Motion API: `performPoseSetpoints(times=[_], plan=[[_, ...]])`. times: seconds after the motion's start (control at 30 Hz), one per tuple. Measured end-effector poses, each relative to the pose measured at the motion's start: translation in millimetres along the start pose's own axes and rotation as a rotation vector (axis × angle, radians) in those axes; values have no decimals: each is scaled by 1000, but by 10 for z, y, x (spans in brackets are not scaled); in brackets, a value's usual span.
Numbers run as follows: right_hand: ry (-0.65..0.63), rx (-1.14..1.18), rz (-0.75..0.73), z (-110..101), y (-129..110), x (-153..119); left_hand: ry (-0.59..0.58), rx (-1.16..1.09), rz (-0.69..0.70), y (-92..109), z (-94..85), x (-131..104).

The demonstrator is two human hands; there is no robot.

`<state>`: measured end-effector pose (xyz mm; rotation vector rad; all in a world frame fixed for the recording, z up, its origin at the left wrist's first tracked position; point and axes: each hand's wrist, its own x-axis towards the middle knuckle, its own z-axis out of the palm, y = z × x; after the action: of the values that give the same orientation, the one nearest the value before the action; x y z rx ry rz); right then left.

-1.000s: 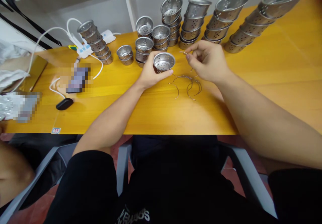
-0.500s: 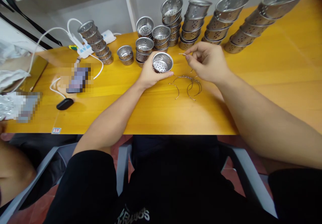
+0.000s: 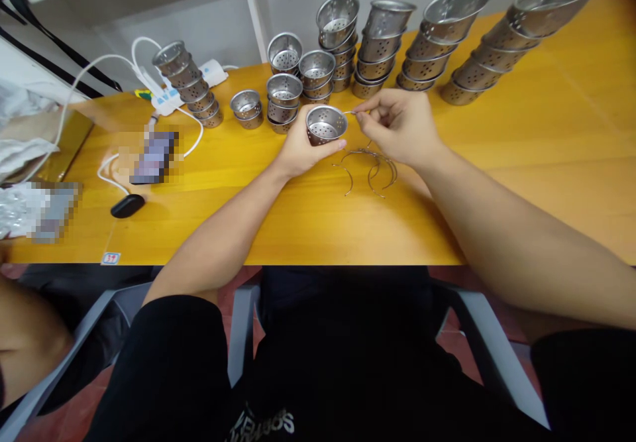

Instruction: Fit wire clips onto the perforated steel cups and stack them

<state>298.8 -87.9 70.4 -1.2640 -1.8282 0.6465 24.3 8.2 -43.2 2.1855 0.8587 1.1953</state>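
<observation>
My left hand (image 3: pixel 299 148) is wrapped round a perforated metal cup (image 3: pixel 326 126), its open top tilted toward me. Between the thumb and forefinger of my right hand (image 3: pixel 392 124) is a thin wire (image 3: pixel 350 112), whose end reaches close to the cup's right rim. Whether wire and rim touch cannot be made out. Several curved wires (image 3: pixel 382 171) lie on the yellow table (image 3: pixel 298 230) just below my hands.
Several stacks of perforated cups (image 3: pixel 376 51) stand along the back, with another stack (image 3: pixel 191 87) at the left. A phone (image 3: pixel 155 157), white cables, a black mouse-like object (image 3: pixel 128 206) and plastic bags (image 3: pixel 22 209) lie left. A person's arm (image 3: pixel 30 336) shows at lower left.
My right hand has moved slightly left and down, bringing the wire to the cup's rim. The cup in my left hand has shifted a little to the right.
</observation>
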Motion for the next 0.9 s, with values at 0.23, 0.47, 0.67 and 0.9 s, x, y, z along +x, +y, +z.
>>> performPoseSetpoints(times=[0.23, 0.47, 0.67, 0.9], plan=[[19, -70, -27, 128, 41, 30, -63, -34, -2, 42, 136, -35], [57, -45, -68, 206, 154, 84, -136, -84, 4, 112, 182, -49], [111, 48, -142, 315, 296, 136, -103, -118, -59, 384, 166, -43], [-58, 342, -146, 142, 6, 71, -113, -175, -150, 627, 31, -49]])
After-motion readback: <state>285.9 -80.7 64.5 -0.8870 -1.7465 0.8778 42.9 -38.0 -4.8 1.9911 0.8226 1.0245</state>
